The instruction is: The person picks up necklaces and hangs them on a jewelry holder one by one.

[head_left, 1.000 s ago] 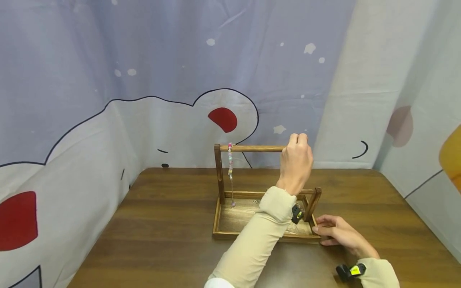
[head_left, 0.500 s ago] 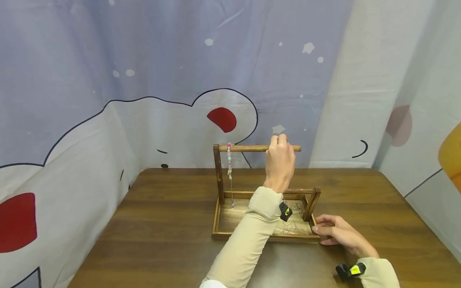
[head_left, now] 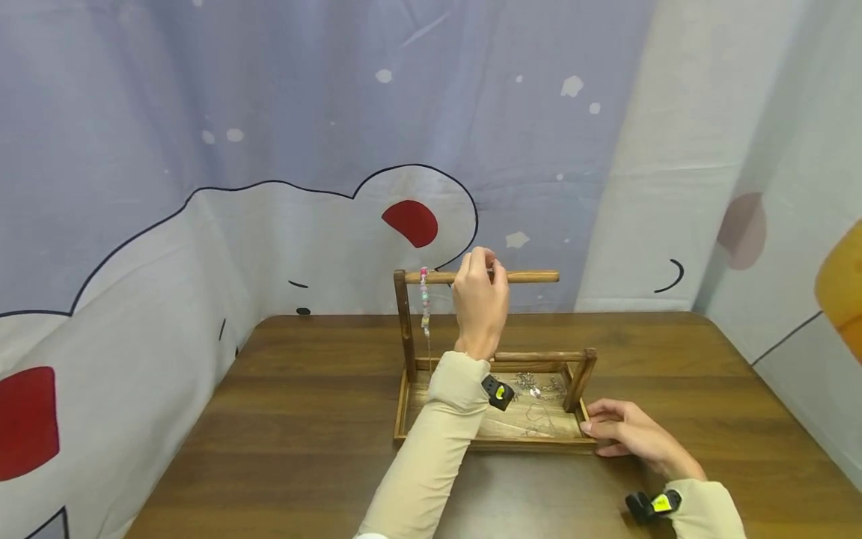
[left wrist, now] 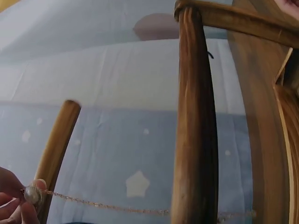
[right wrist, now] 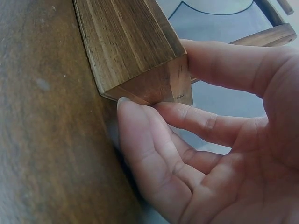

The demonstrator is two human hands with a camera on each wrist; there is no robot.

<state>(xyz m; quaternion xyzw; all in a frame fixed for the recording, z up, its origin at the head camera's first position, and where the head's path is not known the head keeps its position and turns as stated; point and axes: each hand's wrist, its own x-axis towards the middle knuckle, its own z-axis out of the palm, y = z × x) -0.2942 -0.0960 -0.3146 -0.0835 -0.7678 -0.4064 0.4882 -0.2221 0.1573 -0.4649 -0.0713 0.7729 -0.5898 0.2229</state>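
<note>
A wooden jewelry stand [head_left: 533, 277] has a high bar, a lower bar and a shallow tray base. At the high bar, my left hand [head_left: 481, 311] pinches a fine chain [left wrist: 110, 205] with a round pearl-like bead [left wrist: 32, 195] by the fingertips. The chain stretches away past the lower bar in the left wrist view; its far end is unclear. On the tray's right end, my right hand [head_left: 636, 436] grips the corner [right wrist: 154, 84], thumb over the rim and bent fingers against the outside. A pastel beaded bracelet or necklace [head_left: 425, 299] hangs at the high bar's left end.
Several tangled chains [head_left: 528, 383] lie in the tray under the lower bar [head_left: 539, 356]. The stand rests on a brown wooden table [head_left: 303, 419]. A printed curtain [head_left: 323, 247] closes off the back and sides.
My left hand has moved left along the high bar, baring its right end and more chains in the tray. The right hand stays at the tray corner.
</note>
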